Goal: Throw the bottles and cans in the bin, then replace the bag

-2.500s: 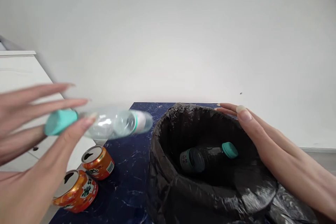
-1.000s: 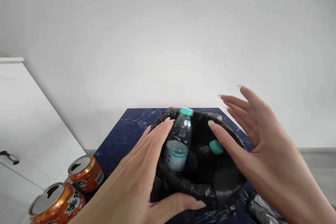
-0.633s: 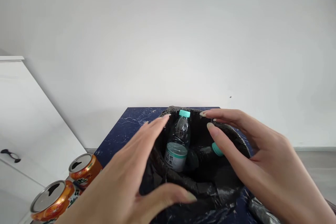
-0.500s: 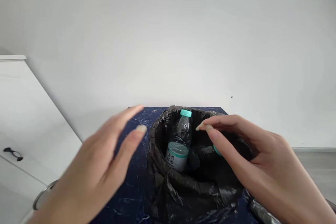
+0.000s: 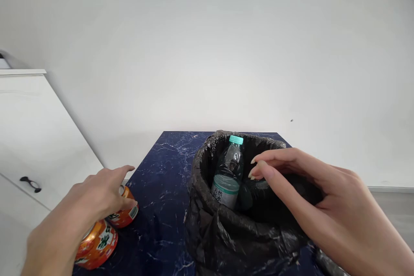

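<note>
At the left, my left hand (image 5: 97, 196) reaches over two orange-red drink cans, its thumb and index finger apart. The thumb and finger are at the top of the farther can (image 5: 124, 216); whether they touch it I cannot tell. The nearer can (image 5: 102, 243) is partly covered by the wrist. My right hand (image 5: 326, 198) hovers over the right side of a bin lined with a black plastic bag (image 5: 246, 235). Its fingers are loosely curled, with nothing visible in them. A clear water bottle (image 5: 228, 177) with a turquoise cap leans inside the bin.
The bin stands on a dark blue marbled table (image 5: 161, 181) against a white wall (image 5: 207, 51). A white cabinet (image 5: 42, 138) with a black handle is at the left. A shiny dark thing (image 5: 328, 263) lies under my right wrist.
My left hand has moved left and down, from beside the bin to the cans, which have come into view. My right hand stays above the bin. The view has shifted slightly left.
</note>
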The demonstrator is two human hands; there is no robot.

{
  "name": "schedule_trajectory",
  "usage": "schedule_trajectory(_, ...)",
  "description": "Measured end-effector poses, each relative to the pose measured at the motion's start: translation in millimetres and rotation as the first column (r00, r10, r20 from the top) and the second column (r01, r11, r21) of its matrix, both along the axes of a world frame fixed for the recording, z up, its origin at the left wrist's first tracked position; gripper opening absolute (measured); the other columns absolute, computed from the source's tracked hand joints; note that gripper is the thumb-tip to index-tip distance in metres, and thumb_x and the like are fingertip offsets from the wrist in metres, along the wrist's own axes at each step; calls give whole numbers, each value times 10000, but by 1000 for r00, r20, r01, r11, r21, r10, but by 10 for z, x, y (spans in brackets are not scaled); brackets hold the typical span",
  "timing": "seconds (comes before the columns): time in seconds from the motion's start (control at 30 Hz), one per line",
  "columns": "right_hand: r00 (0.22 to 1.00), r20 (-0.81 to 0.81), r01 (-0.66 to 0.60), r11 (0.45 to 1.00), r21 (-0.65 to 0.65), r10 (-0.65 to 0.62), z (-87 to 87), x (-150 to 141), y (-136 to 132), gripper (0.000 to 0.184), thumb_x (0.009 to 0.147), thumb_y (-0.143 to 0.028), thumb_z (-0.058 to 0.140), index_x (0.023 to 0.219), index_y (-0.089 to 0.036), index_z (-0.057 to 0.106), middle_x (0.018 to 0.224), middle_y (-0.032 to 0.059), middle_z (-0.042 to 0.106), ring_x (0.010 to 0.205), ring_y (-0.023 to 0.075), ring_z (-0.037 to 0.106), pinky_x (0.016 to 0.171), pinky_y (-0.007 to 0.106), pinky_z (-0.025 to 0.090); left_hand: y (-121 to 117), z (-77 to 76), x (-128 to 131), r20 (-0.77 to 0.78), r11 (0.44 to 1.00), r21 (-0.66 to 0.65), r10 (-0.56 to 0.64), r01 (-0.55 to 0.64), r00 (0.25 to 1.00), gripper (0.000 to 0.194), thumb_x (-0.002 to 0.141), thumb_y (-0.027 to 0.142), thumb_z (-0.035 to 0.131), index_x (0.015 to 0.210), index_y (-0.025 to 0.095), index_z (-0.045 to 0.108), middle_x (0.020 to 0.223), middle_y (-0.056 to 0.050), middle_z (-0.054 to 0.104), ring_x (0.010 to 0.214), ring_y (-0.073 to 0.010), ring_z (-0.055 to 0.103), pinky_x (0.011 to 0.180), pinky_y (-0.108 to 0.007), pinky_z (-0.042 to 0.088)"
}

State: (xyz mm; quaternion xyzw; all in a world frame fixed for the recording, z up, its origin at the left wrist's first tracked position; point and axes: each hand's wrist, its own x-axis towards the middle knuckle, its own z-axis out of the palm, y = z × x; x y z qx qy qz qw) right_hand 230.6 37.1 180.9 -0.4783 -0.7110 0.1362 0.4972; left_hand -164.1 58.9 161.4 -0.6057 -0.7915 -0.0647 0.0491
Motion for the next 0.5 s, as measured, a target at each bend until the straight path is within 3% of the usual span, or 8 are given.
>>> schedule_trajectory(0.1, 1000, -19, -6, 1000, 0, 6, 2, -12, -17, 254, 1007, -525, 646, 1008, -312, 784, 999, 37, 817, 841, 218, 796, 399, 215, 479, -34, 55, 101, -130, 983, -176, 35, -58, 991, 616, 868, 253, 579, 1478, 192, 646, 1229, -174, 773, 1014, -414, 765, 754, -458, 572)
schedule_trajectory(0.17, 1000, -27, -4, 1000, 5, 4, 3, -15, -23, 251, 1003, -522, 650, 1003, -311, 786, 996, 45, 816, 836, 224, 795, 338, 214, 410, -69, 103, 129, -105, 984, -176, 4, -22, 994, 583, 912, 288, 552, 1482, 195, 631, 1220, -148, 775, 997, -384, 769, 741, -415, 568)
schedule_trajectory(0.37, 1000, -23, 11, 1000, 22, -11, 8, 1, -21, 250, 1006, -523, 645, 1016, -315, 785, 963, 39, 812, 810, 219, 788, 310, 209, 381, -30, 84, -46, -76, 982, -179, 40, -53, 996, 624, 906, 395, 601, 1484, 161, 624, 1218, -175, 777, 1036, -407, 760, 806, -448, 575)
schedule_trajectory(0.5, 999, -36, 4, 1000, 20, -3, 19, 0, -25, 223, 1009, -505, 652, 989, -323, 779, 957, 13, 812, 823, 198, 789, 382, 193, 462, -4, -32, -147, 12, 986, -166, 19, -17, 1000, 538, 904, 386, 605, 1382, 152, 688, 1201, -145, 783, 1043, -389, 758, 833, -424, 573)
